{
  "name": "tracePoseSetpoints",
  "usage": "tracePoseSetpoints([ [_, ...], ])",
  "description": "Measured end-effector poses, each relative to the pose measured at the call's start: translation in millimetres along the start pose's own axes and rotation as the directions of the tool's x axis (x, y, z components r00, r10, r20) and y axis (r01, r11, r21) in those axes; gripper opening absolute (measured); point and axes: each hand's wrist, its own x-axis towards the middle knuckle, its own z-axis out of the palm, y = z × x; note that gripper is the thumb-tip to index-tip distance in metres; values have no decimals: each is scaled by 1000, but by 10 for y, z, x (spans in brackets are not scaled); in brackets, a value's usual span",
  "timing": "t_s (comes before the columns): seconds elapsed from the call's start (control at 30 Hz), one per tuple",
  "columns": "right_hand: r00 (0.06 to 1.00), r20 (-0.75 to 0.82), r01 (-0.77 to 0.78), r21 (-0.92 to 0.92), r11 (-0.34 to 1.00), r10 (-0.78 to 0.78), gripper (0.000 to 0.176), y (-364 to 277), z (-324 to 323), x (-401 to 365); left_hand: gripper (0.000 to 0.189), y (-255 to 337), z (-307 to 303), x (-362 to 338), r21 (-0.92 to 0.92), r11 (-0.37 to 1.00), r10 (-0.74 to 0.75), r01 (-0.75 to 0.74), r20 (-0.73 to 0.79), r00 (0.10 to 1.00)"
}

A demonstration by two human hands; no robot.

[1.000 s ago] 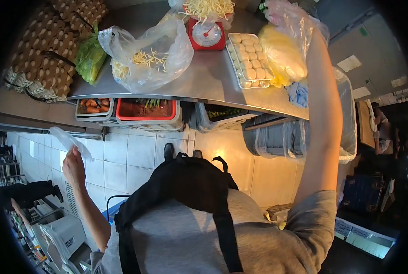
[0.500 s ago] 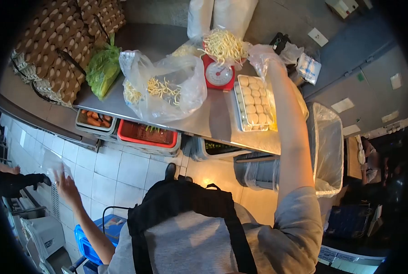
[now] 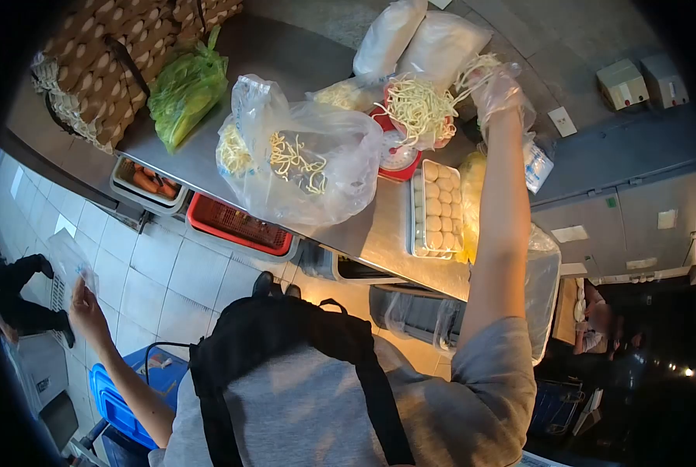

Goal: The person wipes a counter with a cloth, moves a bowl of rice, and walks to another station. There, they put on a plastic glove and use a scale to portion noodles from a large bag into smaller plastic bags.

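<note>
My right hand (image 3: 497, 92), covered in clear plastic, is closed on a bunch of pale noodles (image 3: 474, 71) at the far right of the table. Just left of it, a heap of noodles (image 3: 421, 110) sits on a red dial scale (image 3: 399, 159). Away from the table, over the floor at left, my left hand (image 3: 88, 311) grips a clear plastic bag (image 3: 69, 254). A large open clear bag (image 3: 336, 167) with loose noodles inside lies on the metal table. In front of the scale is a wrapped tray of round pale items (image 3: 439, 208).
A green bag of vegetables (image 3: 184, 97) and stacked egg trays (image 3: 87, 86) stand at left. White sacks (image 3: 445, 48) lean at the back. Below are a carrot crate (image 3: 147, 187) and a red basket (image 3: 235, 226). Another person's legs (image 3: 25, 303) show at left.
My right hand has lifted toward the scale, and noodles now show in its grasp. My left hand still holds the clear bag. The whole view has shifted and turned slightly.
</note>
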Motion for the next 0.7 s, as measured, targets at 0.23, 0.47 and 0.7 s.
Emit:
tracePoseSetpoints([
  [0.23, 967, -175, 120, -334, 935, -187, 18, -1088, -1300, 266, 28, -99, 10, -150, -192, 979, 33, -69, -186, 982],
  [0.47, 929, -175, 265, -303, 915, -327, 14, -2189, -2072, -77, 28, 43, 21, -210, -173, 978, 79, -113, -191, 978],
  [0.7, 905, 77, 378, 308, 873, -418, 15, -2666, -871, -875, 26, 133, 79, -90, -128, 979, 137, -157, -149, 979],
])
